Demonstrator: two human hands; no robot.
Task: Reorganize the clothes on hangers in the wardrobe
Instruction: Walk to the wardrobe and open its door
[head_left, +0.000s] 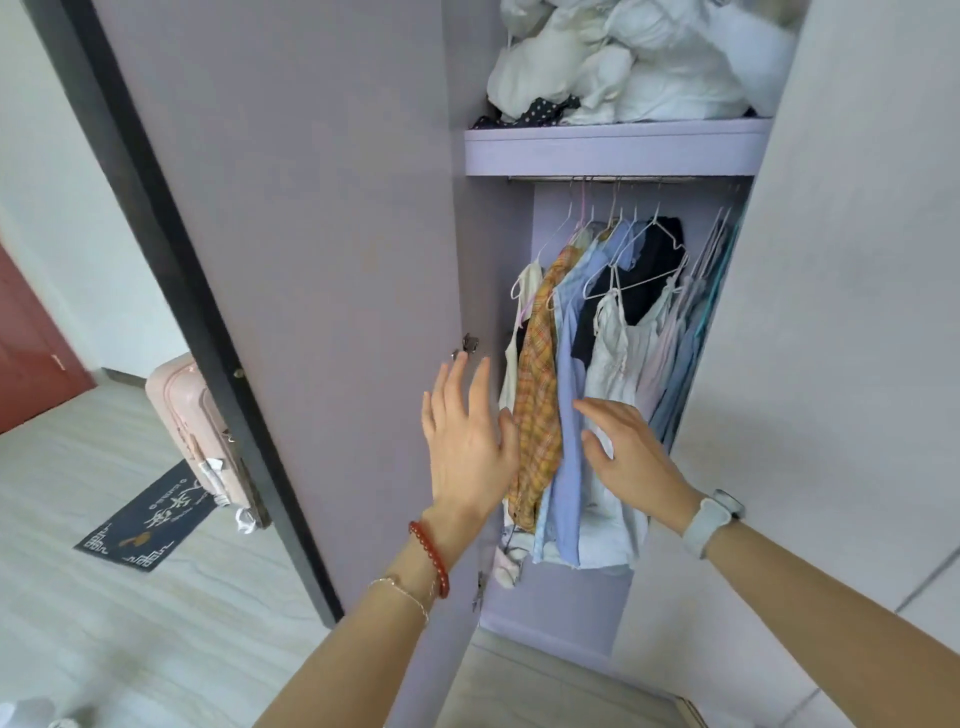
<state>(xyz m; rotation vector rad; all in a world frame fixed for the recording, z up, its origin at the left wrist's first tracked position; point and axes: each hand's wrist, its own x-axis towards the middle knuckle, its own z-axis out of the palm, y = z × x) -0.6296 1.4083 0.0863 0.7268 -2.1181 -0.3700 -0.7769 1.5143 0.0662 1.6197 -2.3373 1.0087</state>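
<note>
Left hand (467, 436): raised, fingers straight and spread, holding nothing; in front of the open door's edge, thumb side just beside the plaid shirt. Red bead bracelet (430, 552) and thin chain on the wrist.
Right hand (631, 454): fingers straight and apart, gripping nothing; fingertips at the blue shirt, whether touching cannot be told. Grey watch (710, 519) on the wrist.
Plaid shirt (537, 395): orange-yellow, on a hanger, between the two hands.
Blue shirt (567, 415): hangs just right of the plaid.
White camisole (618, 358): on a white wire hanger, right of the blue shirt; black garment (654, 270) behind it.
Rail (623, 180): under the shelf, carries all the hangers; pale garments bunched at the far right.
Wardrobe shelf (613, 150): lilac, above the rail, white bundles (639, 62) heaped on it.
Floor, left: pink suitcase (182, 421) beyond the door, dark mat (150, 514) beside it.
</note>
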